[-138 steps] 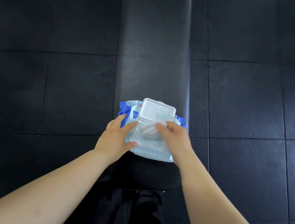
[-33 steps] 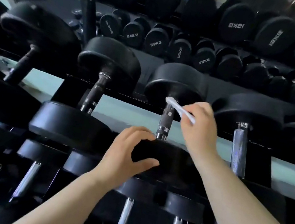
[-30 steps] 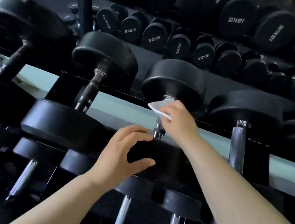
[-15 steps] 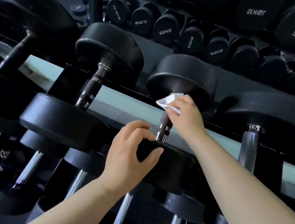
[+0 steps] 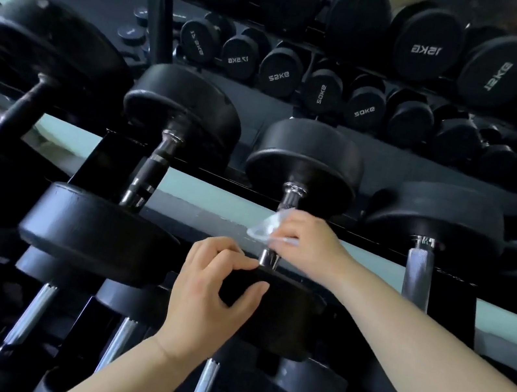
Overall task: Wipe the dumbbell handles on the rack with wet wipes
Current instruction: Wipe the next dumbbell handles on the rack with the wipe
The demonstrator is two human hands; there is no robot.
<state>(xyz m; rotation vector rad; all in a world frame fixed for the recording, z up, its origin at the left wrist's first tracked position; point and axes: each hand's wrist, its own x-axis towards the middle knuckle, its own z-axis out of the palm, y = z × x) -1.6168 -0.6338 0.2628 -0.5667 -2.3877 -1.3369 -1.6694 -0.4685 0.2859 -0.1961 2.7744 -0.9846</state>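
Many black dumbbells (image 5: 181, 114) fill the rack (image 5: 98, 162); right hand (image 5: 309, 243) pinches wipe (image 5: 263, 229) on handle (image 5: 289, 197), left hand (image 5: 205, 293) grips head (image 5: 286, 306).

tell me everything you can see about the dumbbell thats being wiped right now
The dumbbell has two thick round black heads, matte and rubbery looking, joined by a shiny metal handle with a collar at the far end. It lies on the rack, handle pointing away from the camera, between similar dumbbells. The right hand wraps a white wet wipe round the middle of the handle; the left hand grips the rim of the near head.
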